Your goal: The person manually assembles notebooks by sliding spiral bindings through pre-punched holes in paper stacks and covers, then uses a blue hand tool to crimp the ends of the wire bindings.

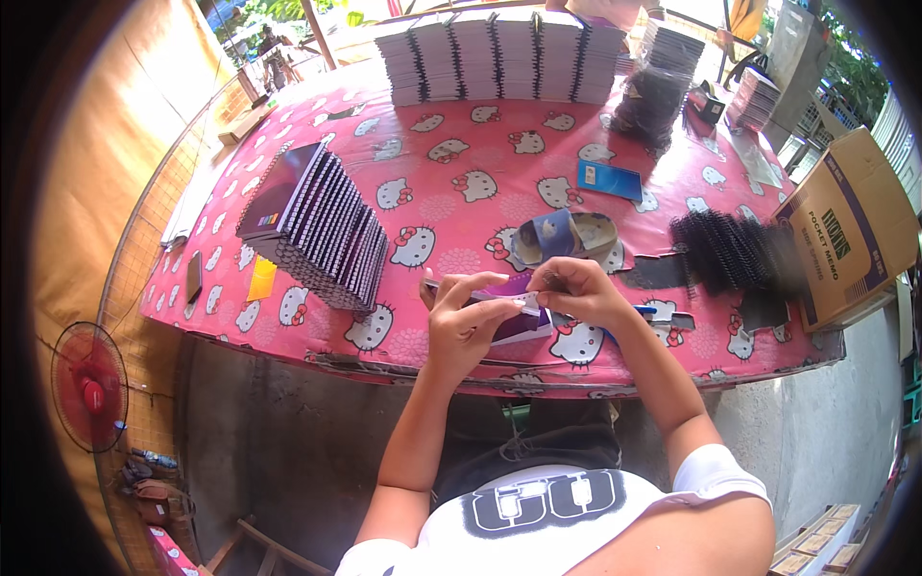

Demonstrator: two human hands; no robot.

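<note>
My left hand (463, 322) and my right hand (576, 291) meet over the near edge of the table, both gripping a small purple-covered notebook (519, 324) with a white page edge showing between the fingers. The right fingers pinch its upper edge while the left hand holds it from the left side. Just beyond the hands lies a roll of tape (565, 236) in blue and tan. A slanted stack of dark spiral notebooks (322, 226) lies to the left of my hands.
The table has a pink cartoon-cat cloth (461, 163). White notebook stacks (499, 53) line the far edge. Black spiral coils (732, 252) lie at the right, a blue card (609, 180) beyond. A cardboard box (850, 226) stands right, a red fan (88, 386) left.
</note>
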